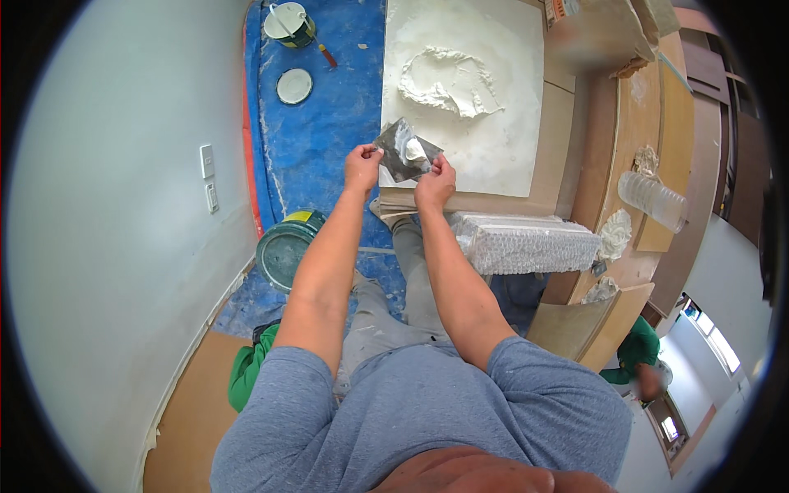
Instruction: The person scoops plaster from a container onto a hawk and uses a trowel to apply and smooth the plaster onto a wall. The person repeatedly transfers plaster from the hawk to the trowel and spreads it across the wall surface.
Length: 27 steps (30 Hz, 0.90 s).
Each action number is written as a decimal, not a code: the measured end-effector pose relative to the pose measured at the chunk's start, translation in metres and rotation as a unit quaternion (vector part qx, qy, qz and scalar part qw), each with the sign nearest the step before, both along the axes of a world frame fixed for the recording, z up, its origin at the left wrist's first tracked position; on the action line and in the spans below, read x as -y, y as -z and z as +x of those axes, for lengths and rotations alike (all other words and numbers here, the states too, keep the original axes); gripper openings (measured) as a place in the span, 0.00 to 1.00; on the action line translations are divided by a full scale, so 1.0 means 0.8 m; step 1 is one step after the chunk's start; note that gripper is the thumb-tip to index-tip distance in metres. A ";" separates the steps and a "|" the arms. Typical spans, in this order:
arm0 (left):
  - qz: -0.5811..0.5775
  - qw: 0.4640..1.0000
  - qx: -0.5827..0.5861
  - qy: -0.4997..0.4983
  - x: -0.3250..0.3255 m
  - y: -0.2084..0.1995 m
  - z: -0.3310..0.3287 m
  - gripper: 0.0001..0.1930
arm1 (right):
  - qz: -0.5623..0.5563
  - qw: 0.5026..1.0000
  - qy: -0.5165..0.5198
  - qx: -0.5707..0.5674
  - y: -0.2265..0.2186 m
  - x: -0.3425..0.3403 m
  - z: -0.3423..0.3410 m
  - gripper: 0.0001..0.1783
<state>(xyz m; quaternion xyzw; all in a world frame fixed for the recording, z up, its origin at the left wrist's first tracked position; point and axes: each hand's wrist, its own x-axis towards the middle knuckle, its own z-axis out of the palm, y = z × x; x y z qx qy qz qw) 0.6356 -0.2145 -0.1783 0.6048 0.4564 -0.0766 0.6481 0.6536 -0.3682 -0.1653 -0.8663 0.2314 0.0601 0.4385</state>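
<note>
Nearest us, our left hand [362,164] and right hand [436,182] both have a closed grip on a small metal scraper blade [404,152], one hand pinching each side, held just over the near edge of the white mixing board [501,156]. A small dab of white filler [414,149] sits on the blade, so we judge the loading as just begun. Just beyond, the main heap of filler [448,82] lies on the board, spread into a rough ring and mostly unused. The board rests on a wooden surface [559,131]. Farther off, on the blue floor sheet [329,123], stand an open paint can [289,23] and its lid [294,85]. The grey wall [115,205] at our left shows no fresh filler that we can see.
</note>
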 end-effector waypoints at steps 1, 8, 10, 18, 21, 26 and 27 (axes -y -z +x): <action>-0.028 0.999 -0.011 -0.016 -0.004 0.000 0.001 0.13 | 0.014 1.000 0.000 -0.001 0.003 -0.001 0.000 0.28; -0.169 0.985 -0.018 -0.016 -0.043 -0.005 -0.016 0.09 | 0.124 0.992 -0.015 -0.015 -0.017 -0.007 0.006 0.26; -0.223 0.973 0.033 -0.049 -0.047 -0.024 -0.028 0.08 | 0.117 0.993 -0.027 -0.008 -0.028 -0.002 0.000 0.26; -0.281 0.905 0.142 -0.286 -0.056 -0.147 -0.194 0.08 | 0.495 0.817 -0.176 -0.238 -0.133 -0.048 -0.086 0.30; -0.261 0.848 0.203 -0.414 -0.059 -0.189 -0.286 0.09 | 0.537 0.744 -0.227 -0.327 -0.171 -0.078 -0.125 0.28; -0.205 0.797 0.259 -0.505 -0.057 -0.226 -0.500 0.09 | 0.293 0.763 -0.374 -0.439 -0.062 -0.090 -0.213 0.25; -0.189 0.792 0.258 -0.521 -0.048 -0.234 -0.539 0.10 | 0.242 0.763 -0.395 -0.450 -0.034 -0.092 -0.236 0.25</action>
